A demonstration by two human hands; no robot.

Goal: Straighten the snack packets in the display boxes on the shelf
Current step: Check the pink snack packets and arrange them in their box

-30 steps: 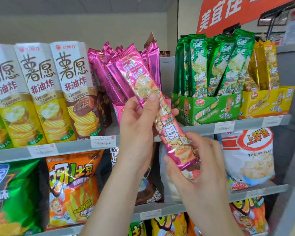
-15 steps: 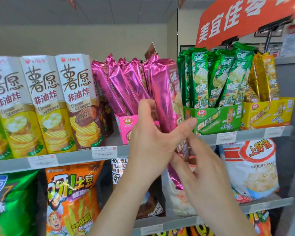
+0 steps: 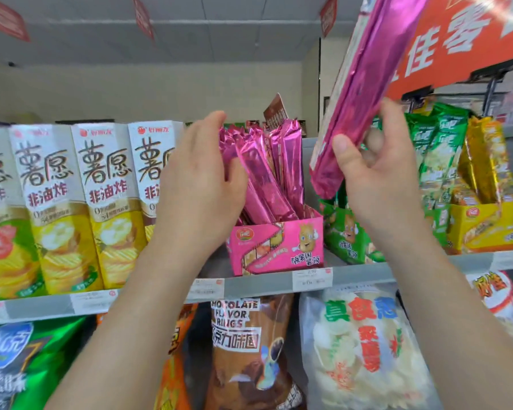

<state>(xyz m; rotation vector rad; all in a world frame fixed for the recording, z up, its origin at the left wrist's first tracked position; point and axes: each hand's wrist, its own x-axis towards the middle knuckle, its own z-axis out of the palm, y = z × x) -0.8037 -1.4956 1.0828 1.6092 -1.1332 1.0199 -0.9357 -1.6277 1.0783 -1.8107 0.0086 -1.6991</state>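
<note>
A pink display box point(image 3: 276, 247) stands on the upper shelf point(image 3: 264, 284), holding several long pink foil snack packets point(image 3: 267, 176) that lean to the left. My left hand point(image 3: 199, 184) lies against the left side of those packets, its fingers reaching over their tops. My right hand point(image 3: 376, 179) grips one long pink packet point(image 3: 365, 81) near its lower end and holds it tilted up and to the right, above the green display box point(image 3: 350, 235). Green packets point(image 3: 439, 161) stand in that box, partly hidden by my right hand.
Tall chip cartons point(image 3: 71, 202) line the shelf to the left of the pink box. A yellow display box point(image 3: 492, 223) with gold packets is at far right. Large snack bags point(image 3: 362, 347) fill the lower shelf. An orange sign point(image 3: 462, 39) hangs top right.
My right hand has lifted the pink packet up and to the right, away from the pink box. My left hand let go of it and moved onto the packets standing in the box.
</note>
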